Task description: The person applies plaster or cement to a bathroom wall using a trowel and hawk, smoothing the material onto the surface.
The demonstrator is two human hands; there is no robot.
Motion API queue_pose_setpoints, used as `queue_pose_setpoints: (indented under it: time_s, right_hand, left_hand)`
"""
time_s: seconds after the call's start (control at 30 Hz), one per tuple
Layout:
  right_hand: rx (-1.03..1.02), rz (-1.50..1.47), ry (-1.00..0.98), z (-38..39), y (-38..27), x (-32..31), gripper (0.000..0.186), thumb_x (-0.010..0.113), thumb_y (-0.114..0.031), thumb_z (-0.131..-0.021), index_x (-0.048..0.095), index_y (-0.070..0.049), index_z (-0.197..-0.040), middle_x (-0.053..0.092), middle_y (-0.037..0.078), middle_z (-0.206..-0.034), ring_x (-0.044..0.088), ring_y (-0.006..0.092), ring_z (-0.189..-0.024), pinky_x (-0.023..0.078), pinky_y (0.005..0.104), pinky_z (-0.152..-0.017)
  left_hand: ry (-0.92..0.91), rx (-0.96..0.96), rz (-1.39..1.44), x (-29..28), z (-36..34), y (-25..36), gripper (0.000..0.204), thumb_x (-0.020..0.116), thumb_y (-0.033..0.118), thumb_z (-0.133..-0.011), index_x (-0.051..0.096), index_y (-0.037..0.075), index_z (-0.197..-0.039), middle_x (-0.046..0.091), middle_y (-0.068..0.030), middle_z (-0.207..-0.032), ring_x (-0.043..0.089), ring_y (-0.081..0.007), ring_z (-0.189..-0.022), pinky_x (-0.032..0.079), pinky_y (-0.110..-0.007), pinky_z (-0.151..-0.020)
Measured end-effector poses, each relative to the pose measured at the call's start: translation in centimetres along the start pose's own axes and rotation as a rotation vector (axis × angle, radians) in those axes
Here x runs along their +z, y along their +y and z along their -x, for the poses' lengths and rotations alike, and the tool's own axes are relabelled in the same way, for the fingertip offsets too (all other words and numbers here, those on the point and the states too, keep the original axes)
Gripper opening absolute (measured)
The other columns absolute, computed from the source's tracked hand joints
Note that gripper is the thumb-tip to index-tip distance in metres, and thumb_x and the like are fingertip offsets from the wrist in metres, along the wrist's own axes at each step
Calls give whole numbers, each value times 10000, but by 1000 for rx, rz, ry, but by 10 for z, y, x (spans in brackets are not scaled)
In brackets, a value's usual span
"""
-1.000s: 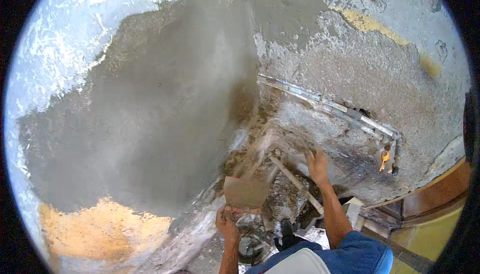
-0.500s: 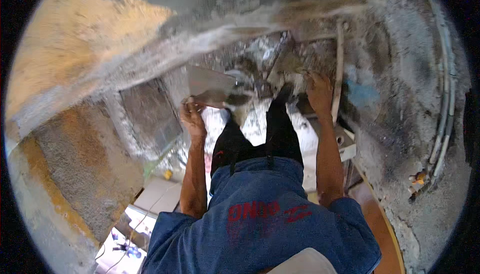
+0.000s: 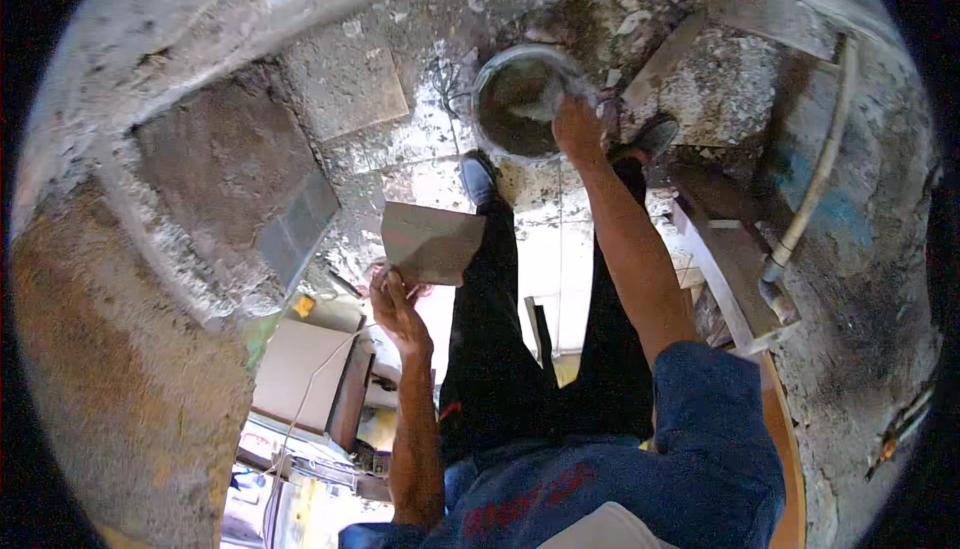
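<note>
My left hand [image 3: 397, 307] grips a flat mortar board [image 3: 432, 242], held level in front of my left leg. My right hand [image 3: 577, 131] reaches down into a round bucket [image 3: 495, 74] of grey mortar [image 3: 515, 109]. It holds a trowel, of which only a pale blade tip [image 3: 540, 109] shows inside the bucket. My dark trousers and both shoes [image 3: 478, 179] are visible below, standing on a mortar-spattered platform.
A rough plastered wall [image 3: 130, 369] curves along the left. A wooden plank [image 3: 735, 269] and a pale pipe [image 3: 815, 184] lie on the right. Far below, between my legs, a floor with boxes [image 3: 300, 369] is visible.
My view has tipped from the wall down to my feet. My right hand has gone down into the bucket. The left hand still holds the board.
</note>
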State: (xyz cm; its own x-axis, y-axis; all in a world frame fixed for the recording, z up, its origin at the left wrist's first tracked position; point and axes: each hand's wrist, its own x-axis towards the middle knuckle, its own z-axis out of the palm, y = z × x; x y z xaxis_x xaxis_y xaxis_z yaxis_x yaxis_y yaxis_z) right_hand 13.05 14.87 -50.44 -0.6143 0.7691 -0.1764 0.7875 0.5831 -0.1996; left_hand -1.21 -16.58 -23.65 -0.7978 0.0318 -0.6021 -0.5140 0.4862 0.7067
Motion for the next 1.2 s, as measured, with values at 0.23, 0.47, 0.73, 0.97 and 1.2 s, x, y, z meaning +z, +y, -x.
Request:
queue_pose_setpoints:
  time_s: [0.23,0.47,0.73,0.97,1.2]
  right_hand:
    - [119,57,-494,-67,-89,86,342,625,-312,-905,677,-54,-1123,686,187,-1063,686,391,-948,559,558,-774]
    - [236,-49,-315,-52,-97,106,374,624,-394,-914,737,-49,-1003,723,208,-1020,696,387,-933,576,482,-813]
    - [31,-360,-398,-55,-23,115,351,599,-299,-1006,692,-6,-1175,717,221,-1095,687,380,-940,542,458,-836]
    - [-81,-753,-781,-63,-2,56,313,573,-282,-1034,678,-77,-1245,697,133,-1174,651,256,-1077,502,417,-925]
    - [87,-713,-957,-55,19,-32,383,553,-371,-1045,649,-109,-1308,651,147,-1240,631,284,-1126,488,427,-971]
  left_hand:
    - [59,-83,-105,-37,-14,-27,314,539,272,-1058,561,0,-1214,656,-120,-1018,671,-182,-848,586,-318,-713]
    - [86,-110,-53,-36,-23,-36,336,579,308,-1042,579,6,-1187,673,-132,-1045,691,-195,-871,596,-336,-728]
    - [10,-130,-31,-22,-35,-31,374,594,358,-1026,563,45,-1228,681,-126,-1050,688,-221,-907,583,-357,-757]
    - [-33,-130,15,-7,-56,-38,357,600,357,-1025,565,73,-1239,676,-111,-1089,685,-228,-940,576,-358,-788]
    - [-162,-228,153,42,-75,-58,366,598,324,-1030,559,35,-1252,645,-122,-1172,689,-250,-972,611,-410,-847]
